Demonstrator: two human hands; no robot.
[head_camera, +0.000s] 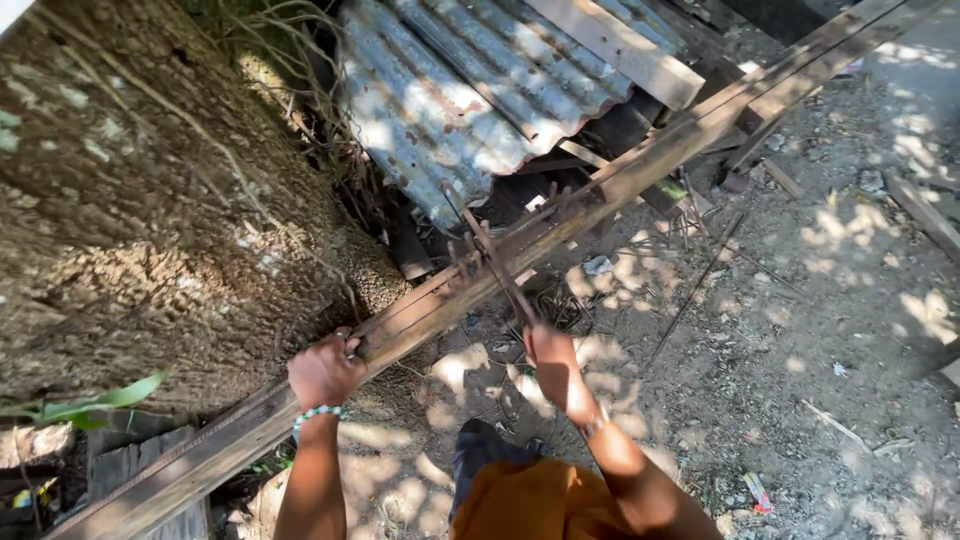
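A long weathered wooden plank (640, 165) runs diagonally from the lower left to the upper right, with thin steel rods lying along its top. My left hand (325, 370), with a beaded bracelet on the wrist, grips the plank's edge and a rod there. My right hand (552, 352) is closed on the lower end of a rusty metal bending lever (492, 262), which reaches up and left onto the plank among short upright pins.
A large tree trunk (150, 200) fills the left. Rusty corrugated metal sheets (470, 90) and timber boards (620, 45) are stacked behind the plank. Loose rods (700, 280) and scraps lie on the dirt ground at right. My orange-clad legs (530, 500) are below.
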